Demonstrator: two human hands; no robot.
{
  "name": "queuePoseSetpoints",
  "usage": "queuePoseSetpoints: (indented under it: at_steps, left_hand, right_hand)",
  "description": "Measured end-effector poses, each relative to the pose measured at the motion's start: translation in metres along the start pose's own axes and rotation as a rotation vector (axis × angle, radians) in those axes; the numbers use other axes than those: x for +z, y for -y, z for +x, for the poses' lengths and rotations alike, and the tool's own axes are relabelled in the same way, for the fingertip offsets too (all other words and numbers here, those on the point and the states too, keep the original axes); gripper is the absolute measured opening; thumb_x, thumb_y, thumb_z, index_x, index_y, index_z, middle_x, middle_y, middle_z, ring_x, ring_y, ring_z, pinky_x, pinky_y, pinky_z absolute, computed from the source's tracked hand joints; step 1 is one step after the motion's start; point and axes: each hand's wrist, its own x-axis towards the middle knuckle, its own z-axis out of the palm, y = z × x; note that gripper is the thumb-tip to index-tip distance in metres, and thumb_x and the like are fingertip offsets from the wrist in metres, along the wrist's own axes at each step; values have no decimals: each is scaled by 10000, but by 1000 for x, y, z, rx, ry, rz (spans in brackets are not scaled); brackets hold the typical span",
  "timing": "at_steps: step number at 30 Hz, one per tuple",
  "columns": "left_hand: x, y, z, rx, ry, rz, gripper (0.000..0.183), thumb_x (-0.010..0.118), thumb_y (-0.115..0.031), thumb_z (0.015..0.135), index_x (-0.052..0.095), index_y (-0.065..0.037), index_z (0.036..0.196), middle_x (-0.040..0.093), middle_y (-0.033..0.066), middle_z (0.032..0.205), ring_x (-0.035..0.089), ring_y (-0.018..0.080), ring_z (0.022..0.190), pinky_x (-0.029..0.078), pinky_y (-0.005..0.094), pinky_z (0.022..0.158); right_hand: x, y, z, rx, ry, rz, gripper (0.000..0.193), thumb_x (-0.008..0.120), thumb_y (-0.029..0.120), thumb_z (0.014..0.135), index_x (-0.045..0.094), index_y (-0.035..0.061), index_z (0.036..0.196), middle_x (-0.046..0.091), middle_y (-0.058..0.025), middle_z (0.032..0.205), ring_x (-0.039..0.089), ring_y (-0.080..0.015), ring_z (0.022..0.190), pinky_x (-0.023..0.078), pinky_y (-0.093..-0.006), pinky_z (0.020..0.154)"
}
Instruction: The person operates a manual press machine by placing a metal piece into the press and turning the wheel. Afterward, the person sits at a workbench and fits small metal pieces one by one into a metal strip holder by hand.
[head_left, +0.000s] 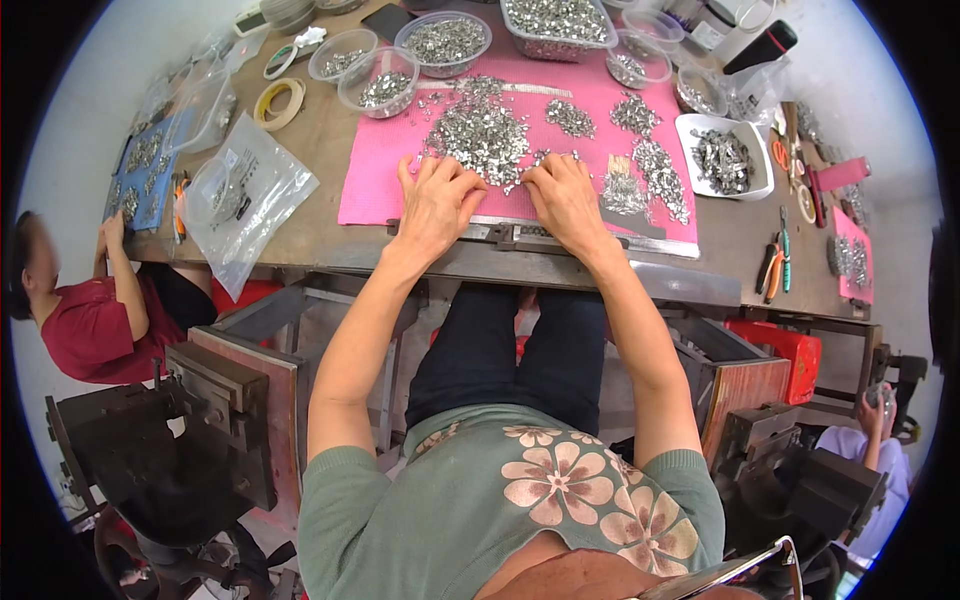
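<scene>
In the head view, the bare left hand (437,203) and the bare right hand (566,200) are set, fingers curled, at the near edge of a heap of small, shiny silver metal pieces (480,138), which lies just ahead of and between them on a pink rectangular mat (377,178). Each thumb is drawn in near its fingertips, leaving little gap; whether either hand pinches a piece, I cannot tell. A long grey metal bar (484,231) runs between the wrists. Right of the right hand lies a patch of thin silver strips (624,193); farther right, a white square tray (762,163) holds darker metal pieces. The step in hand looks like fingertip picking through the heap; the next move probably calls for a precise pinch on single pieces
</scene>
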Motion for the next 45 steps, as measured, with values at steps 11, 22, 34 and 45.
queuePoseSetpoints:
  at_steps: [11, 22, 34, 45]
  left_hand:
    - [-1, 2, -2, 11, -12, -2, 50, 734, -152, 844, 709, -165, 886, 569, 2, 893, 556, 225, 943, 280, 610, 1034]
    - [-8, 6, -2, 58, 6, 37, 75, 726, -137, 839, 688, -154, 902, 556, 13, 870, 546, 237, 938, 290, 583, 1000]
    - [11, -51, -13, 74, -20, -215, 87, 695, -92, 870, 655, -83, 947, 617, 38, 923, 580, 227, 910, 288, 504, 1065]
    - [31, -62, -10, 182, -40, -221, 120, 723, -96, 820, 630, -87, 895, 588, 42, 870, 576, 237, 889, 335, 521, 1024]
  right_hand:
    - [2, -4, -1, 14, -4, 42, 81, 682, 84, 856, 684, 67, 935, 565, -92, 904, 566, -279, 907, 413, -416, 796]
    - [-32, 6, -17, 33, -16, 214, 81, 686, 38, 838, 617, 51, 879, 585, -85, 874, 572, -271, 847, 409, -388, 786]
    - [-41, 16, -59, 11, -15, 204, 158, 711, -16, 795, 637, 38, 924, 624, -76, 923, 584, -269, 859, 429, -365, 778]
    - [-33, 13, -73, 162, -266, 287, 178, 705, -46, 808, 668, 32, 963, 668, -88, 906, 628, -265, 840, 453, -367, 766]
